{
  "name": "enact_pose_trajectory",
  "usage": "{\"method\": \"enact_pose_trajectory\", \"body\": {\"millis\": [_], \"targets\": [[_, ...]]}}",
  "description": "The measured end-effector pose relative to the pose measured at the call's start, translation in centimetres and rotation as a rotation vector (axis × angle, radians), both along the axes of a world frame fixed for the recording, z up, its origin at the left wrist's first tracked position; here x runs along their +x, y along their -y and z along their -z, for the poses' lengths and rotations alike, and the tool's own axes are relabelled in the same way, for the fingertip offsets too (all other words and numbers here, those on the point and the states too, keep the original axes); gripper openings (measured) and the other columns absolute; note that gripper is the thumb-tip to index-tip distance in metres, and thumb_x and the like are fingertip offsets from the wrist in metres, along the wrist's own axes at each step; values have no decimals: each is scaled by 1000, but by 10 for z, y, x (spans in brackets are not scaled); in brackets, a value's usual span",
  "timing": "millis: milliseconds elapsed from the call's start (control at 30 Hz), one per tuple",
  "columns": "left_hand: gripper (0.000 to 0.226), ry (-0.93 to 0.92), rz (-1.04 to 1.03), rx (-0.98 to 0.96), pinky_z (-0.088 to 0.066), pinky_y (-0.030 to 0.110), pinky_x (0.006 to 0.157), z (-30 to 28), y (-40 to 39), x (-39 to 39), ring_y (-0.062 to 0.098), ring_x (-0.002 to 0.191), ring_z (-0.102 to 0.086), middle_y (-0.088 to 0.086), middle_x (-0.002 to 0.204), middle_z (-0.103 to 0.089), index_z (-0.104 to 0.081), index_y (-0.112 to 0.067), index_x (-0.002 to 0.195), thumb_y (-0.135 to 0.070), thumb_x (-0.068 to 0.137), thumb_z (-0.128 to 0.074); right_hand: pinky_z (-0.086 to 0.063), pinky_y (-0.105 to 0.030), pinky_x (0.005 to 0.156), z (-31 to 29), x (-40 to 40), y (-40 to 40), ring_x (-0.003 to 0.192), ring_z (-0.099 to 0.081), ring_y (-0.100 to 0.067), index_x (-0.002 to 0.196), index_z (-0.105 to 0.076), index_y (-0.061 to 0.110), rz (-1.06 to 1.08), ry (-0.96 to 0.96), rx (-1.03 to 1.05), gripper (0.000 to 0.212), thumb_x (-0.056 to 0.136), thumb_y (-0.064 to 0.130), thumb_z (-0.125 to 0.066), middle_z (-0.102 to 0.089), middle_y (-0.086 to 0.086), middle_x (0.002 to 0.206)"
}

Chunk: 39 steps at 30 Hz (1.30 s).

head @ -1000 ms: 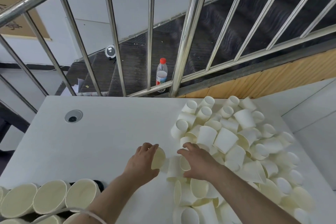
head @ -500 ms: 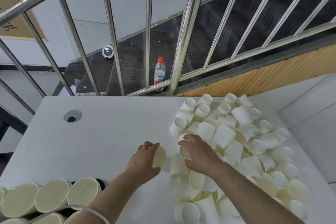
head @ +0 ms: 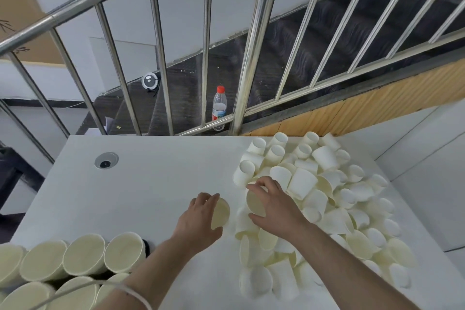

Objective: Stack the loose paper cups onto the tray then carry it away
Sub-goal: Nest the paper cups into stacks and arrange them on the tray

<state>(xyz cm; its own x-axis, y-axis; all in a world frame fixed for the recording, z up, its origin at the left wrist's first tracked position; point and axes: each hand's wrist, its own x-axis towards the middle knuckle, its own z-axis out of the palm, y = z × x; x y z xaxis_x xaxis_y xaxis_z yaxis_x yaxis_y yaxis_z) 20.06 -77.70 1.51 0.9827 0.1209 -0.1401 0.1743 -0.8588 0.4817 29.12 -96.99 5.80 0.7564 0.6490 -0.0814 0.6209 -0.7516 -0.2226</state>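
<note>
A heap of several loose white paper cups [head: 327, 199] covers the right half of the white table [head: 151, 184]. My left hand [head: 198, 221] grips one cup [head: 221, 212] on its side, mouth facing right. My right hand [head: 276, 206] grips another cup [head: 255, 202] at the heap's left edge, mouth facing left, a short gap from the first. Rows of stacked cups [head: 83, 258] lie on their sides at the lower left, over a dark tray edge [head: 146, 246] that is mostly hidden.
A steel stair railing [head: 241, 78] runs just behind the table's far edge. A plastic bottle [head: 219, 107] with a red cap stands beyond it. A round cable grommet [head: 106, 160] sits in the table's far left. A white wall panel lies to the right.
My right hand has lifted a cup from the heap's edge and turned its mouth toward the cup in my left hand. My left hand has barely moved.
</note>
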Motion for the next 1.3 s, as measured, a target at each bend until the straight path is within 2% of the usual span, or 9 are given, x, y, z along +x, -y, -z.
{"method": "enact_pose_trajectory", "body": {"millis": [367, 533, 667, 900, 1100, 1200, 1300], "targets": [[76, 138, -96, -34, -42, 24, 93, -26, 30, -101, 15, 127, -36, -7, 141, -32, -21, -25, 149, -34, 83, -59, -39, -21, 71, -6, -85, 17, 123, -39, -9, 140, -41, 31, -64, 0, 107, 63, 83, 43, -65, -32, 8, 131], [80, 72, -112, -21, -42, 23, 90, -30, 32, -151, 15, 123, -39, -5, 137, -32, -18, -26, 148, -36, 81, -61, -46, -23, 72, -4, -126, 14, 125, -37, -10, 141, -39, 31, -105, -40, 100, 64, 83, 37, -65, -30, 8, 133], [77, 38, -152, -24, -40, 22, 93, -31, 23, -184, 14, 125, -37, -5, 133, -32, -23, -26, 146, -35, 79, -62, -41, -20, 71, -2, -155, -1, 127, -36, -11, 141, -39, 30, -156, -45, 103, 65, 82, 34, -66, -30, 6, 134], [79, -3, -232, 12, -48, 28, 85, -23, -27, -249, 20, 118, -44, -2, 132, -30, -27, -25, 144, -38, 75, -65, -49, -31, 83, 8, -213, -59, 127, -35, -15, 139, -40, 27, -244, -100, 33, 62, 83, 31, -64, -29, 4, 133], [78, -21, -253, 37, -48, 26, 89, -14, -102, -305, 19, 117, -45, -2, 133, -32, -25, -25, 144, -35, 77, -65, -49, -32, 87, 16, -272, -138, 128, -34, -17, 145, -33, 28, -289, -174, 8, 70, 82, 28, -64, -26, 3, 137], [76, -24, -269, 53, -48, 28, 88, -9, -142, -329, 20, 119, -45, -3, 135, -34, -29, -27, 142, -35, 76, -66, -49, -33, 84, 23, -297, -178, 122, -40, -19, 143, -33, 29, -312, -198, 3, 68, 81, 25, -63, -25, 3, 137], [74, -57, -280, 90, -50, 26, 85, -7, -173, -346, 17, 116, -46, -5, 132, -35, -30, -29, 139, -38, 76, -68, -48, -32, 87, 32, -315, -210, 125, -39, -20, 144, -32, 29, -307, -203, 16, 69, 82, 26, -63, -23, 1, 139]]}}
